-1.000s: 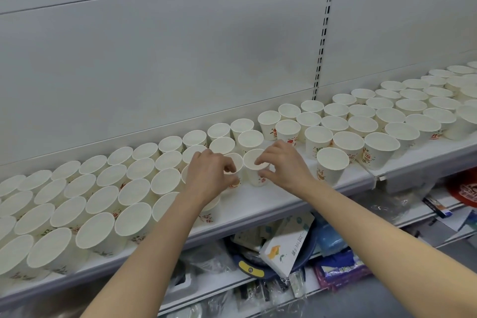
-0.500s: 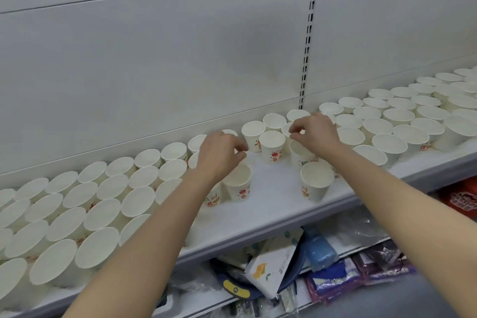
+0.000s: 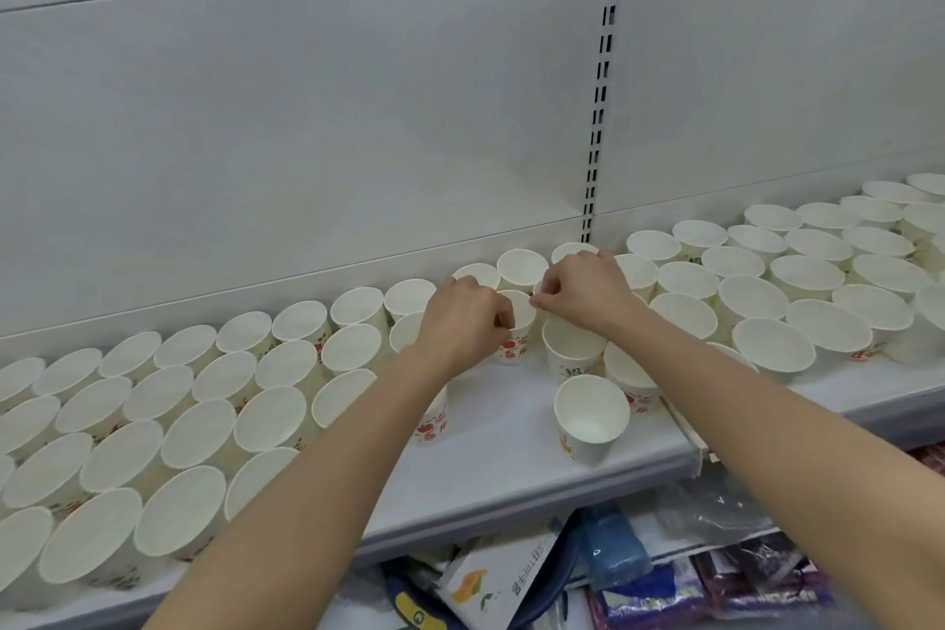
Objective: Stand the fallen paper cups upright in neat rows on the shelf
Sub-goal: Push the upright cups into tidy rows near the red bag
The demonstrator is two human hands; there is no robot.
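Note:
White paper cups with red print stand upright in rows along the white shelf point(image 3: 511, 471), a large group on the left point(image 3: 204, 404) and another on the right point(image 3: 797, 292). In the gap between the groups, my left hand point(image 3: 463, 320) grips the rim of one upright cup point(image 3: 515, 348). My right hand point(image 3: 583, 289) pinches a cup rim right beside it; I cannot tell whether it is the same cup or the one behind. A single cup point(image 3: 591, 417) stands alone near the front edge. No fallen cup is visible.
A slotted metal upright point(image 3: 598, 118) runs down the grey back panel. Bare shelf surface lies in front of my hands. Below the shelf are a booklet point(image 3: 503, 578), a blue pack point(image 3: 611, 547) and plastic-wrapped goods point(image 3: 757, 583).
Both hands moved from the front cups toward the back of the shelf, then drew close together at a cup in the second row. The view shifted slightly to the right.

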